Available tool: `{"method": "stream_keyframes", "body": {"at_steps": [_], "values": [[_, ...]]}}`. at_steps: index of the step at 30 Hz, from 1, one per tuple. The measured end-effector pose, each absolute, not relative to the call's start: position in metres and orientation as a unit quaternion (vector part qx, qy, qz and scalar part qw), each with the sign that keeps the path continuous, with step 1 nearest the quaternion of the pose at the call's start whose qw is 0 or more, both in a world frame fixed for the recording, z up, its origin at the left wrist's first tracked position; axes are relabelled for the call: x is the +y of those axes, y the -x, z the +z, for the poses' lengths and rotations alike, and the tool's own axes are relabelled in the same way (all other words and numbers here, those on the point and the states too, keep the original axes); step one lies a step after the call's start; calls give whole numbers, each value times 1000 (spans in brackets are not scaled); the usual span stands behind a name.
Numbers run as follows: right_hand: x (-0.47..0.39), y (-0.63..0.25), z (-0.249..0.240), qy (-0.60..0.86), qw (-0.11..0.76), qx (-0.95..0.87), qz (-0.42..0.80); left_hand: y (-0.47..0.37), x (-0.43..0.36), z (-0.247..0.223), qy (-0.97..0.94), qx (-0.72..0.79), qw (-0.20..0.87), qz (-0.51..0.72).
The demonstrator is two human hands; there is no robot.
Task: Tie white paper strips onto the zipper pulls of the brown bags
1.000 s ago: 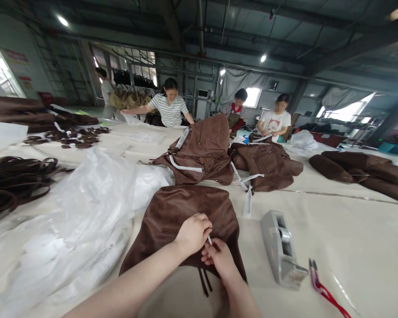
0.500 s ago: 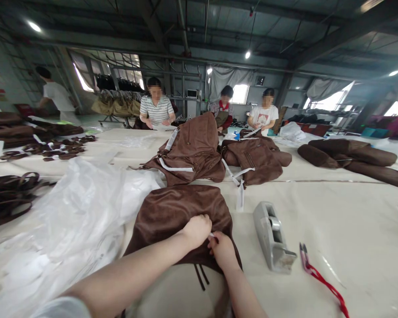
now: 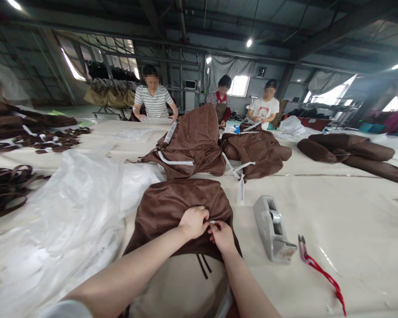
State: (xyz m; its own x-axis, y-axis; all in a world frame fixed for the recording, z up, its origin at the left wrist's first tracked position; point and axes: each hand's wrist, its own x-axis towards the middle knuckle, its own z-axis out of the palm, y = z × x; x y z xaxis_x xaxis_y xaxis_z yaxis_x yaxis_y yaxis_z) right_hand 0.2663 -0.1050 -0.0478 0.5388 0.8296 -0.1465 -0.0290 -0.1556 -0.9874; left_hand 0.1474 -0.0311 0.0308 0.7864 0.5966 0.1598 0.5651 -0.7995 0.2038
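Observation:
A brown leather-like bag [image 3: 182, 196] lies flat on the table in front of me, with two thin dark cords [image 3: 204, 267] hanging out at its near edge. Over its middle, my left hand [image 3: 195, 221] is closed in a pinch; what its fingertips hold is hidden. My right hand [image 3: 223, 235] meets it from the right, finger and thumb pinched on a small white strip [image 3: 212, 222] between the two hands. To the right of the bag stands a grey tape dispenser [image 3: 268, 229].
Tweezers [image 3: 302, 245] with a red cord lie at right. Clear plastic bags [image 3: 82, 198] are heaped at left, near dark straps [image 3: 11, 190]. Beyond are brown backpacks [image 3: 195, 145] with white-wrapped parts and brown bundles [image 3: 354, 150]. Several people work across the table [image 3: 351, 212].
My hands stay together over the bag, fingers shifted slightly around the white strip. The view has tilted a little. Across the table, the person in stripes now holds a clear sheet lower down.

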Motion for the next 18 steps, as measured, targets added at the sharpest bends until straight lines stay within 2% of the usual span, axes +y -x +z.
{"method": "stream_keyframes", "body": {"at_steps": [8,18], "values": [[-111,-264,-43,666,598,-276,351,-158,-45,13,-942,318,-20,103],[-115,-261,-39,704,547,-319,320,-170,-38,21,-912,406,-23,61]]}}
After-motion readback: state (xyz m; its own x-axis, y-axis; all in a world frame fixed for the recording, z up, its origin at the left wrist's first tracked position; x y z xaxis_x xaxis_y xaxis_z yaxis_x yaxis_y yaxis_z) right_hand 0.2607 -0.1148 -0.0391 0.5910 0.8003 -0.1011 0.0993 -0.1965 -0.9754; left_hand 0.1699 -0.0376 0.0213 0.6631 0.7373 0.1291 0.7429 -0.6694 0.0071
